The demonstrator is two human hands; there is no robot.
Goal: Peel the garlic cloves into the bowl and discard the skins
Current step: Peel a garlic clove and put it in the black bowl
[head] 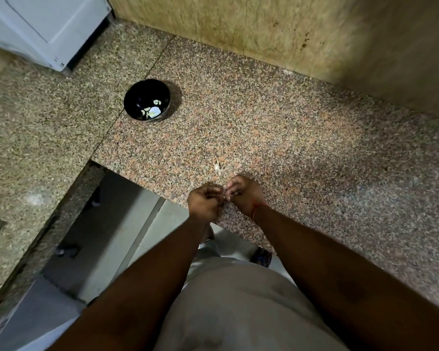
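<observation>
Head cam: looks midway through. Both hands, left hand (pixel 205 202) and right hand (pixel 243 195), are curled together at the counter (pixel 276 127) edge, pinching something tiny, probably a clove, too small to tell. A skin (pixel 216 165) lies nearby. The bowl (pixel 146 100), well apart, already holds several pale cloves.

We see the surface (pixel 264 117) as polished speckled granite, pink-brown and smooth. On it, the black bowl (pixel 146 100) looks glossy, like glazed ceramic. Behind the bowl, the wall (pixel 264 29) is mottled yellowish stone, duller. Left of the bowl, the white appliance (pixel 43 26) looks smooth, painted.
</observation>
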